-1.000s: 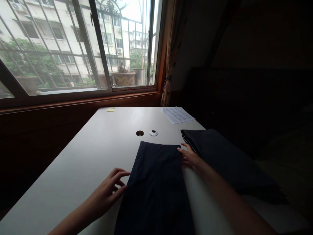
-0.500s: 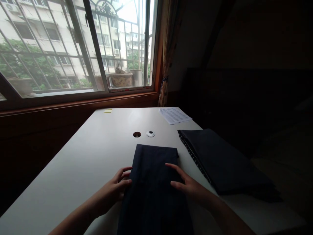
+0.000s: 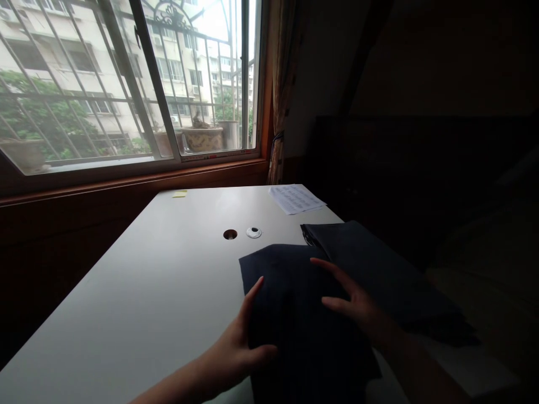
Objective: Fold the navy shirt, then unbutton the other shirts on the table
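A folded dark navy garment (image 3: 295, 303) lies on the white table (image 3: 160, 292) in front of me. My left hand (image 3: 242, 345) grips its left edge, thumb on top and fingers along or under the cloth. My right hand (image 3: 356, 306) rests on the garment's right side with fingers spread and flat. To the right, a second folded dark garment (image 3: 379, 269) lies on the table; the first one's far right corner touches or overlaps it.
A round cable hole (image 3: 229, 234) and its white cap (image 3: 253, 232) sit beyond the garment. A sheet of printed paper (image 3: 296, 198) and a yellow sticky note (image 3: 179, 193) lie near the window. The table's right edge is dark.
The garment has shifted right toward the second pile and turned a little. My left hand went from touching its edge to gripping it. My right hand moved right with the cloth.
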The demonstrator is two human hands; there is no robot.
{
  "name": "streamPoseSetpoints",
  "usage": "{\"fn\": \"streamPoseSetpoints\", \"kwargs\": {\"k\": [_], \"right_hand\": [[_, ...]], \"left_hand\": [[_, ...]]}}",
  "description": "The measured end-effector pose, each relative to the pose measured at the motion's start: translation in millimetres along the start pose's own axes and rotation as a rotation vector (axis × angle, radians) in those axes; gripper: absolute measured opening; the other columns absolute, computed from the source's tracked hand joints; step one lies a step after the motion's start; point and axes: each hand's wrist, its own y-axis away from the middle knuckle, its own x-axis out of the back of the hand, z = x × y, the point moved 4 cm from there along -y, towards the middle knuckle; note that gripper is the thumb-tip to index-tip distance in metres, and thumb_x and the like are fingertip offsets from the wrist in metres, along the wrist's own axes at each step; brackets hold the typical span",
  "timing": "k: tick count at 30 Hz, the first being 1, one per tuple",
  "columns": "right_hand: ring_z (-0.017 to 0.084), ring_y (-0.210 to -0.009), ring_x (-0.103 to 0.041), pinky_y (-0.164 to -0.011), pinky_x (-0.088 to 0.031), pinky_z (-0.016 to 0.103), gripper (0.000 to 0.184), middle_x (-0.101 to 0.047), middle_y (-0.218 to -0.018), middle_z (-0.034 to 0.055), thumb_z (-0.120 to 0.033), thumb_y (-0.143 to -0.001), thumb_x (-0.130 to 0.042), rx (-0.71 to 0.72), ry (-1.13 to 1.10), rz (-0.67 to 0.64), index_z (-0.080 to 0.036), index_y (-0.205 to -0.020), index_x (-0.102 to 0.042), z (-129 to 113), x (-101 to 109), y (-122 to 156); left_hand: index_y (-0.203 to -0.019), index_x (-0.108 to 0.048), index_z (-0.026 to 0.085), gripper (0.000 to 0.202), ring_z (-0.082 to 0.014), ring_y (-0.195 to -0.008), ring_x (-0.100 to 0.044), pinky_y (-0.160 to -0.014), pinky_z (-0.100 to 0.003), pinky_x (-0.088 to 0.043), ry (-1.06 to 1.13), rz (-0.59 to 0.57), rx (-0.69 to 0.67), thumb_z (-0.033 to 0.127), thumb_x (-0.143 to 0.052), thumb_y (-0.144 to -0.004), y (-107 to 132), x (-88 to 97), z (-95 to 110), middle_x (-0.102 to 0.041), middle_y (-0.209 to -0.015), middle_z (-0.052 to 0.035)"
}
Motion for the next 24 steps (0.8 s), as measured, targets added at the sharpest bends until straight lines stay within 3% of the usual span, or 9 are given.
{"fn": "streamPoseSetpoints", "kwargs": {"k": [3, 7, 10, 15, 17, 20, 24], "right_hand": [[0.038, -0.143, -0.038, -0.114, -0.04, 0.049, 0.07, -0.048, -0.152, -0.0008, -0.035, -0.075, -0.072, 0.06, 0.12, 0.165, -0.036, -0.143, -0.052, -20, 42, -3], [0.036, -0.141, -0.042, -0.113, -0.043, 0.045, 0.071, -0.048, -0.152, -0.004, -0.029, -0.074, -0.071, 0.133, 0.193, 0.309, -0.04, -0.142, -0.052, -43, 109, -20], [0.033, -0.132, -0.052, -0.104, -0.049, 0.038, 0.069, -0.049, -0.152, -0.0003, -0.024, -0.077, -0.067, 0.149, 0.191, 0.339, -0.037, -0.143, -0.051, -55, 160, -39], [0.023, -0.123, -0.06, -0.095, -0.05, 0.031, 0.065, -0.051, -0.15, 0.0, -0.018, -0.084, -0.06, 0.103, 0.172, 0.416, -0.037, -0.145, -0.049, -59, 234, -70], [0.022, -0.12, -0.062, -0.093, -0.05, 0.031, 0.064, -0.054, -0.148, 0.0018, -0.016, -0.084, -0.059, 0.089, 0.172, 0.432, -0.036, -0.144, -0.051, -55, 251, -80], [0.022, -0.116, -0.064, -0.091, -0.05, 0.031, 0.063, -0.056, -0.146, 0.0076, -0.016, -0.087, -0.056, 0.077, 0.165, 0.409, -0.031, -0.148, -0.046, -41, 260, -92], [0.023, -0.11, -0.067, -0.087, -0.054, 0.032, 0.07, -0.06, -0.14, 0.012, -0.021, -0.086, -0.061, -0.053, 0.176, 0.404, -0.027, -0.152, -0.039, -1, 260, -103]], "left_hand": [[-0.159, -0.013, 0.037, 0.102, -0.0329, -0.141, -0.042, -0.119, -0.051, -0.032, -0.029, -0.022, -0.062, 0.022, -0.076, -0.081, -26, -24.9, 21, -0.043, -0.156, -0.0059], [-0.159, -0.014, 0.036, 0.103, -0.0323, -0.136, -0.049, -0.114, -0.051, -0.04, 0.055, -0.084, -0.145, 0.019, -0.076, -0.079, -81, -62.5, 38, -0.045, -0.153, -0.0082], [-0.16, -0.013, 0.033, 0.108, -0.0334, -0.136, -0.048, -0.113, -0.052, -0.042, 0.041, -0.059, -0.217, 0.02, -0.079, -0.075, -133, -88.7, 42, -0.044, -0.153, -0.0099], [-0.159, -0.019, 0.034, 0.107, -0.0349, -0.141, -0.039, -0.117, -0.052, -0.033, -0.106, 0.029, -0.336, 0.02, -0.079, -0.072, -213, -120.5, 36, -0.038, -0.156, -0.0088], [-0.159, -0.02, 0.034, 0.107, -0.0356, -0.141, -0.039, -0.117, -0.053, -0.032, -0.156, 0.045, -0.351, 0.019, -0.08, -0.07, -239, -125.8, 30, -0.037, -0.155, -0.0098], [-0.158, -0.022, 0.033, 0.109, -0.0349, -0.14, -0.04, -0.116, -0.051, -0.032, -0.162, 0.069, -0.33, 0.017, -0.081, -0.068, -266, -123.8, 16, -0.037, -0.154, -0.0109], [-0.159, -0.014, 0.034, 0.115, -0.0325, -0.132, -0.048, -0.103, -0.046, -0.048, -0.003, 0.083, -0.15, 0.021, -0.082, -0.067, -277, -111.6, -14, -0.035, -0.155, -0.0117]]}}
